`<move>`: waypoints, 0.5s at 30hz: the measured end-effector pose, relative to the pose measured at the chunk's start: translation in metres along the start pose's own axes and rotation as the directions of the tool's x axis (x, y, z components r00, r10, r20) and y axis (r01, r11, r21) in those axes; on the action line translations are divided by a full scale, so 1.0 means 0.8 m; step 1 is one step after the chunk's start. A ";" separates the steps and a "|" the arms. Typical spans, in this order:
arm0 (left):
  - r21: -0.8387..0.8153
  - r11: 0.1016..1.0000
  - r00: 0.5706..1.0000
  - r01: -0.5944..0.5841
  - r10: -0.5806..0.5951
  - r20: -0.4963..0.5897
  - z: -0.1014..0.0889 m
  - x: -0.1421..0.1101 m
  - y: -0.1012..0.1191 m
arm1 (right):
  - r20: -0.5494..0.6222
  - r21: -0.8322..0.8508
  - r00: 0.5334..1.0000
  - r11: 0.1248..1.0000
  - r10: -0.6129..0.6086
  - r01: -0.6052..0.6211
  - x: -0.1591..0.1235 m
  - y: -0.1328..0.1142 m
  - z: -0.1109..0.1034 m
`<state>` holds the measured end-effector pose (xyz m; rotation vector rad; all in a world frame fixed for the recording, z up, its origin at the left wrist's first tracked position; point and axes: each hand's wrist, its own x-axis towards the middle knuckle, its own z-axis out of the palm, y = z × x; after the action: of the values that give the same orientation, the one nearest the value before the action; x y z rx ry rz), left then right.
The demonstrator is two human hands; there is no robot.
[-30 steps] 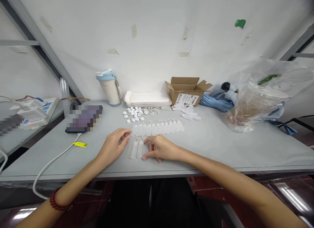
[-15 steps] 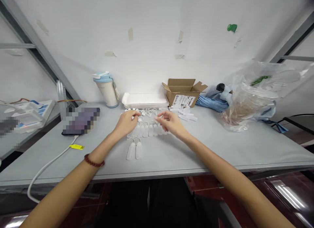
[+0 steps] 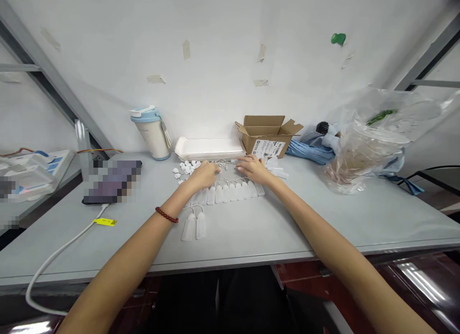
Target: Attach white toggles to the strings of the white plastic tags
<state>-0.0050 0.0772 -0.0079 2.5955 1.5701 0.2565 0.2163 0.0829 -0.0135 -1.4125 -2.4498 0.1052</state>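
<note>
My left hand [image 3: 205, 175] is over the white cords [image 3: 223, 164], beside a heap of small white caps [image 3: 187, 167]. Its fingers are curled, and whatever they hold is hidden. My right hand [image 3: 252, 169] reaches palm down, fingers stretched, over the left side of some loose translucent tubes [image 3: 278, 173]; its fingertips are by a single tube. In front of both hands lies a row of flat translucent tubes [image 3: 232, 192] with cord loops, its left end partly covered by my left hand. Two more corded tubes [image 3: 194, 226] lie side by side nearer the table edge.
A stack of white trays [image 3: 211, 149] and an open cardboard box [image 3: 268, 137] stand against the wall. To the left are a tumbler [image 3: 152, 135] and a phone [image 3: 113, 180] on a cable. A clear plastic bag [image 3: 362, 156] and blue cloth [image 3: 311, 151] sit right.
Both hands have left the two front tubes and moved away from me to the cords and loose parts at the back. The two front tubes stay lying on the table.
</note>
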 end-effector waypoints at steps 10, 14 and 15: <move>-0.103 0.993 0.993 -0.049 0.037 -0.113 -0.002 -0.016 0.005 | -0.029 0.009 0.997 0.997 0.076 -0.075 0.003 0.005 0.000; -0.107 0.993 0.991 -0.040 0.026 -0.129 0.002 -0.017 0.009 | -0.045 -0.051 0.998 0.998 0.040 -0.042 0.002 0.001 0.000; -0.110 0.993 0.991 -0.038 0.023 -0.132 0.004 -0.017 0.010 | -0.046 -0.070 0.998 0.997 0.040 -0.043 0.001 0.000 -0.001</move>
<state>-0.0038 0.0614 -0.0106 2.5644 1.5081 0.5120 0.2162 0.0835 -0.0128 -1.4789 -2.4110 -0.0040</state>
